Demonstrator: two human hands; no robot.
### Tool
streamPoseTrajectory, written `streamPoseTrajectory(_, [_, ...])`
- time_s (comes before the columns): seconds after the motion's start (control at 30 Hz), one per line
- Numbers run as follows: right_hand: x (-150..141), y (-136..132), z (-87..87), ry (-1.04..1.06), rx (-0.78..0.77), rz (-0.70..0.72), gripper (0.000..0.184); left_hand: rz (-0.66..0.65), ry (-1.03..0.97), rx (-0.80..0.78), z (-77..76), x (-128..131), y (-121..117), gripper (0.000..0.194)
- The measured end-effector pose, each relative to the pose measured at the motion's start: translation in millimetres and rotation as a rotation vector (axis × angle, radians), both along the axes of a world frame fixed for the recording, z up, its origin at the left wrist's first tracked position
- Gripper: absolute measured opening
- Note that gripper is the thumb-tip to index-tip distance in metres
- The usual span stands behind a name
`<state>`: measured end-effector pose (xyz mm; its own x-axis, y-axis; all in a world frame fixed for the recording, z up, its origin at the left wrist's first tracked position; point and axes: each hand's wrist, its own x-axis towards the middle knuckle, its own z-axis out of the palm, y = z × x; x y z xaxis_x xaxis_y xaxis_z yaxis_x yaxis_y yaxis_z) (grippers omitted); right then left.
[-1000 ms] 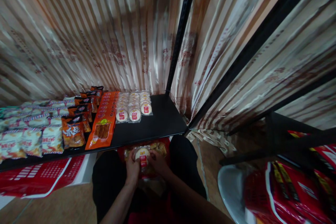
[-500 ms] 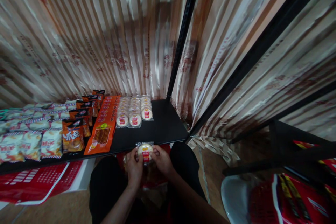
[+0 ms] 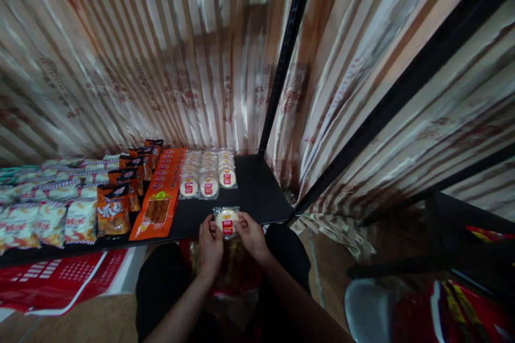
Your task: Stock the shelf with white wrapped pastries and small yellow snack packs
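Note:
Between my two hands I hold a round white rice cracker packet [image 3: 226, 222], clear-wrapped with a red label facing up. My left hand [image 3: 211, 246] pinches its left edge, and my right hand [image 3: 251, 236] pinches its right edge. The packet is at the front edge of a black shelf [image 3: 257, 193]. Behind it on the shelf, similar rice cracker packets [image 3: 208, 186] lie overlapped in three columns. Left of them lies a long orange snack bag [image 3: 156, 198] with brown sticks showing through its window.
Orange and black snack bags [image 3: 112, 211] and rows of white snack bags [image 3: 80, 220] fill the shelf's left. A black post [image 3: 284, 64] rises at the back corner before striped curtains [image 3: 181, 53]. A white stool [image 3: 366, 308] and red packages [image 3: 462, 311] are low at right.
Both hands have moved the rice cracker packet slightly up and forward, toward the shelf edge. The view has shifted a little.

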<state>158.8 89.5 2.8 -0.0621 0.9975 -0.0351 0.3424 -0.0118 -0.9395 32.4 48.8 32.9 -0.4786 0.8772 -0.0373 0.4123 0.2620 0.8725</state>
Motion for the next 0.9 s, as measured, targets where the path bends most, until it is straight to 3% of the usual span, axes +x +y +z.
streamPoseTrajectory(0.37, [-1.0, 28.6, 6.3, -0.035, 0.039, -0.102, 0.034, -0.054, -0.019, 0.078, -7.5, 8.5, 32.7, 0.041])
streamPoseTrajectory(0.63, [-0.6, 43.6, 1.4, -0.222, 0.105, -0.107, 0.035, -0.096, 0.12, 0.053, -2.7, 10.6, 48.6, 0.038])
streamPoseTrajectory(0.9, [-5.7, 55.8, -1.6, -0.278, 0.157, -0.183, 0.035, -0.113, 0.113, 0.105, -14.6, 12.8, 59.8, 0.038])
